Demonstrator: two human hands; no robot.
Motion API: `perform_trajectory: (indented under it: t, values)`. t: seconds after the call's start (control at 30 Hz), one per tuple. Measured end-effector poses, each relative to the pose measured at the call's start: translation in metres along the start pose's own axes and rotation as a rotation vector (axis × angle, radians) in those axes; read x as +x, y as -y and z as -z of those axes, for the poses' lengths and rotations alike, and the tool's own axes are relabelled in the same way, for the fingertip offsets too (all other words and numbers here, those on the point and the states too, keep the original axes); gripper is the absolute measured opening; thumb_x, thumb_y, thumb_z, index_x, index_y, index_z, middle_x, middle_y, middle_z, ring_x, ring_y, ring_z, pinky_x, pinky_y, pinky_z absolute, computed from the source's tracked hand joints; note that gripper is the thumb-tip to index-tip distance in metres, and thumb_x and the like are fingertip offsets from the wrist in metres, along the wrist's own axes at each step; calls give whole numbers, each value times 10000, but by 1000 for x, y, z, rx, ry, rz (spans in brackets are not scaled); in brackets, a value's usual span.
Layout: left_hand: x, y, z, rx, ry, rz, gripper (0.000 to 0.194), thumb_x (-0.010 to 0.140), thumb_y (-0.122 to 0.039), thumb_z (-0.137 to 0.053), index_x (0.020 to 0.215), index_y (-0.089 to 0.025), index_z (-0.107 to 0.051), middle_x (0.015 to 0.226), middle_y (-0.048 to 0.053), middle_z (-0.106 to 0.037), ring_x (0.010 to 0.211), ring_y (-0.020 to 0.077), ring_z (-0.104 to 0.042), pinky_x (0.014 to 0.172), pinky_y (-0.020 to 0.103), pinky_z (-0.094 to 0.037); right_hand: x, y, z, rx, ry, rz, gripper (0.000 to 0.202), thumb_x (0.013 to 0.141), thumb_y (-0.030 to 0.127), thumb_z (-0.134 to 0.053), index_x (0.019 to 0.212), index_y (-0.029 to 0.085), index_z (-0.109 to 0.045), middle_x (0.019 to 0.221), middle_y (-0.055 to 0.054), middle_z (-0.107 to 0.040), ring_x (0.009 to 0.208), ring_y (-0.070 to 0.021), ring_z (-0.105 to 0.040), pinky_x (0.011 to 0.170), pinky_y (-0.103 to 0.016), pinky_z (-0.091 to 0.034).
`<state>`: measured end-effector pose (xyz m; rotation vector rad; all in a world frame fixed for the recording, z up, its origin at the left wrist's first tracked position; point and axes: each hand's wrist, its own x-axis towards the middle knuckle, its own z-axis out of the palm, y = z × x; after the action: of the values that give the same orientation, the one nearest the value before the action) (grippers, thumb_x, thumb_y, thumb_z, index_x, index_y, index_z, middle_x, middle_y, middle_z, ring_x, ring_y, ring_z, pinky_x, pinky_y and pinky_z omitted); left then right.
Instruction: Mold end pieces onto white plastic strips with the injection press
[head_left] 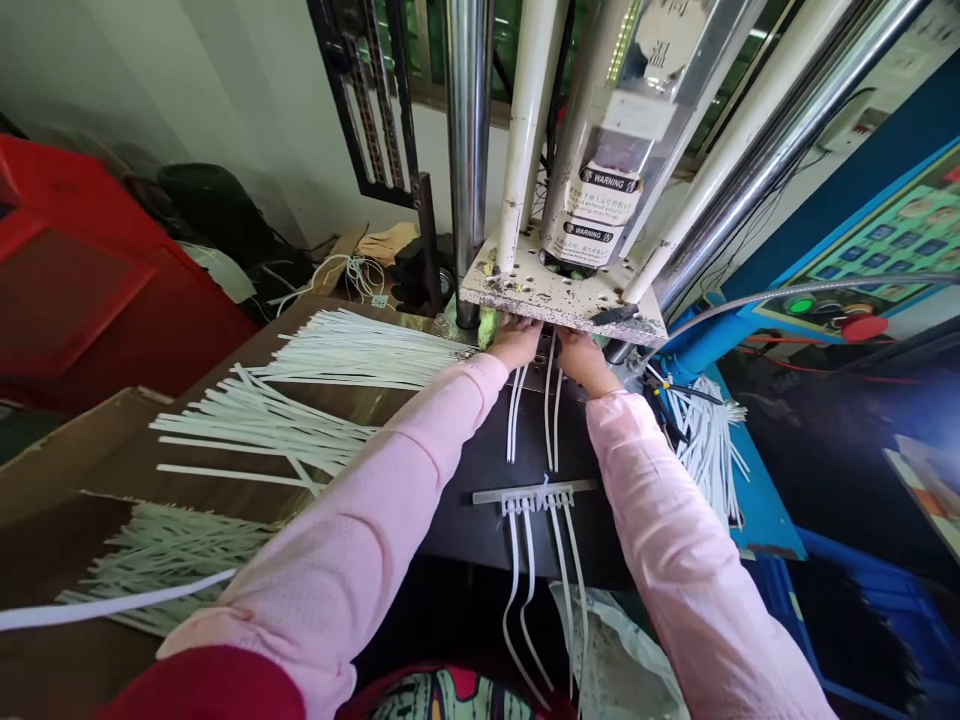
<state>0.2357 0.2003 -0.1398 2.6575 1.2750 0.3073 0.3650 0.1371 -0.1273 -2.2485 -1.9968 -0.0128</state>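
Both of my hands reach in under the pale, speckled upper plate [555,297] of a press. My left hand [517,343] is at the plate's front edge, left of centre; my right hand [585,360] is just right of it. The plate hides the fingers of both, so their grip does not show. Thin white cables [514,415] run toward me from between the hands, with another pair [552,425] beside them. Nearer me on the black surface lies a pale moulded strip [491,496] with several white cables [531,570] hanging over the front edge.
Bundles of white cables [360,350] lie on the brown table at left, with more below [262,425]. Pliers [686,390] and another cable pile [709,450] lie at right. Steel columns [469,150] flank the press. A control panel with a red button [862,327] stands right.
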Motion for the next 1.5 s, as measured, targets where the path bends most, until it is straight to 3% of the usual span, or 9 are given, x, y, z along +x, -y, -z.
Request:
perform_trajectory:
  t: [0.13,0.27,0.33,0.4,0.53,0.67,0.77,1.33,1.5]
  values:
    - [-46,6,22,-26,-23,29,719,849,-5,-424,1551,-128,-330,1620,179,-307,1509,311,-272,1246,579,-62,-48,-11,24,109,-107,121,661,838,30,-393,1493,83,-461,1439,-197,-530,1328,-292,-503,1117,-433,-416]
    - [-150,13,37,-85,-105,1,570,979,-161,-380,1548,-179,-343,1630,123,-310,1530,262,-234,1256,552,-27,-149,-38,34,265,-107,325,668,892,113,-382,1552,217,-393,1531,-114,-438,1412,-270,-424,1168,-452,-378]
    - [-216,21,36,-82,-97,2,658,1004,-390,-454,1596,-240,-211,1670,94,-213,1555,278,-149,1248,575,-5,-213,-54,29,257,-10,312,650,948,237,-427,1584,303,-312,1592,-84,-362,1450,-296,-375,1162,-493,-378]
    - [-277,31,28,-42,-61,25,945,891,-545,-629,1617,-260,-97,1684,113,-129,1561,322,-93,1240,597,-20,-272,-65,17,216,75,258,701,946,333,-503,1598,353,-247,1635,-65,-289,1491,-326,-303,1156,-526,-376]
    - [-346,41,2,100,-58,80,1136,716,-397,-849,1610,-306,-153,1679,132,-103,1550,376,-99,1212,654,47,-339,-58,-20,42,10,131,886,837,309,-658,1602,367,-214,1675,-85,-175,1508,-398,-228,1137,-614,-331]
    - [-354,33,-14,171,-103,213,1039,737,-74,-725,1591,-363,-208,1681,75,-78,1551,350,-103,1209,662,76,-345,-30,-45,-99,-116,-23,959,779,70,-586,1594,403,-208,1694,-74,-66,1507,-371,-249,1167,-612,-252]
    - [-349,27,-15,169,-122,253,1020,729,-7,-631,1590,-360,-213,1680,57,-58,1554,333,-98,1219,652,67,-341,-21,-48,-131,-142,-78,964,752,4,-542,1586,392,-253,1695,-65,-59,1506,-342,-268,1188,-554,-251]
    - [-347,29,-19,149,-184,258,962,722,22,-571,1569,-340,-293,1676,54,-147,1550,324,-148,1231,620,47,-340,-16,-48,-173,-180,-132,816,798,35,-570,1529,352,-397,1644,-97,-270,1484,-310,-319,1193,-506,-250]
    - [-353,24,-5,65,-130,167,944,770,-196,-761,1581,-266,-283,1669,154,-175,1539,405,-128,1190,697,-8,-345,-30,-36,-28,-76,-25,834,824,140,-633,1564,347,-311,1663,-120,-176,1507,-391,-229,1162,-608,-269]
